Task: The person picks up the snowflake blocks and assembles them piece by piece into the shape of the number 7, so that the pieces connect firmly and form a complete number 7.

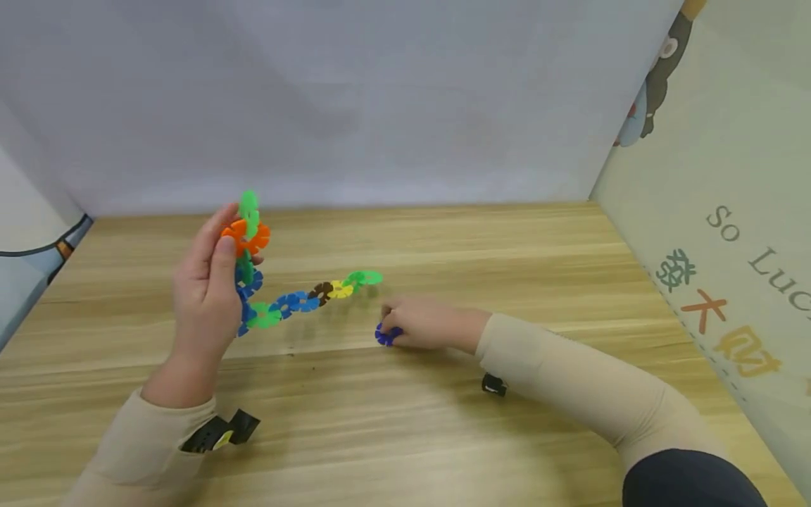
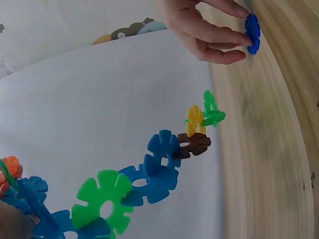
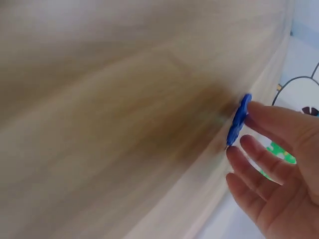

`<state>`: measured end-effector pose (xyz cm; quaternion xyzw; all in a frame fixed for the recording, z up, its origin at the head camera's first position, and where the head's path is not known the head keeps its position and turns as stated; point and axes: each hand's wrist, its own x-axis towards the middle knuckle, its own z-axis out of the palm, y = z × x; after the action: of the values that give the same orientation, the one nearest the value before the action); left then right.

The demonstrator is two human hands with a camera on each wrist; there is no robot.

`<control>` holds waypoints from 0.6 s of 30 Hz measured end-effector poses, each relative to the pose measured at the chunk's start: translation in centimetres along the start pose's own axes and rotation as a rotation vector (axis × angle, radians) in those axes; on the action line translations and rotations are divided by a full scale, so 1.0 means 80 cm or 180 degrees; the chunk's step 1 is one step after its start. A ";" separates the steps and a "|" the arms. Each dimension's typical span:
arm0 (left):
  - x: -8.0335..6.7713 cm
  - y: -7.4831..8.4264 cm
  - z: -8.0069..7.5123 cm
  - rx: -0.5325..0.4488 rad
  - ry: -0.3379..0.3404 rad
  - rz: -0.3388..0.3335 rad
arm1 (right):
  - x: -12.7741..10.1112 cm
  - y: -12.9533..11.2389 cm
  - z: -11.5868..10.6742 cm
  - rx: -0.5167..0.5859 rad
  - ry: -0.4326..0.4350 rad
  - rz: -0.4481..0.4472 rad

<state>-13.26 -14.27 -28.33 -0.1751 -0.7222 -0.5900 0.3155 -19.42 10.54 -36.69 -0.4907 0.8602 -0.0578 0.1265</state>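
My left hand (image 1: 205, 289) pinches a chain of interlocking flower discs near its upper end, thumb on the orange disc (image 1: 256, 237) and fingers behind. A green disc (image 1: 250, 204) tops the chain. From the hand the chain bends and stretches right: a light green disc (image 2: 107, 199), blue discs (image 1: 296, 303), a brown disc (image 1: 321, 293), a yellow disc (image 1: 341, 289) and green ones (image 1: 367, 278) at the tip. Its far end hangs above the table. Lower right, my right hand (image 1: 421, 322) pinches a loose dark blue disc (image 3: 239, 120) by its edge at the tabletop.
The wood-grain table (image 1: 393, 436) reaches back to a pale backdrop (image 1: 348, 113). A wall printed with letters and cartoon figures (image 1: 728, 232) stands on the right. Small black devices are strapped at the left wrist (image 1: 218, 431) and right wrist (image 1: 493, 384).
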 end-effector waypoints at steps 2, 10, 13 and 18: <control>-0.005 0.005 0.003 0.0080 -0.0060 -0.0079 | -0.012 0.008 0.005 0.0109 0.0089 -0.0005; -0.011 0.019 0.012 0.0146 -0.0342 -0.0258 | -0.036 0.013 0.003 0.0265 0.0027 0.0318; -0.012 0.021 0.016 0.0109 -0.0327 -0.0297 | -0.043 0.012 0.000 0.0315 0.0008 0.0412; -0.017 0.021 0.021 0.0115 -0.0334 -0.0236 | -0.051 0.013 -0.003 0.0512 0.0048 0.0408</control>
<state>-11.65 -12.09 -28.18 -0.1731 -0.7544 -0.5782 0.2583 -18.41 14.57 -36.04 -0.4225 0.8833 -0.1221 0.1625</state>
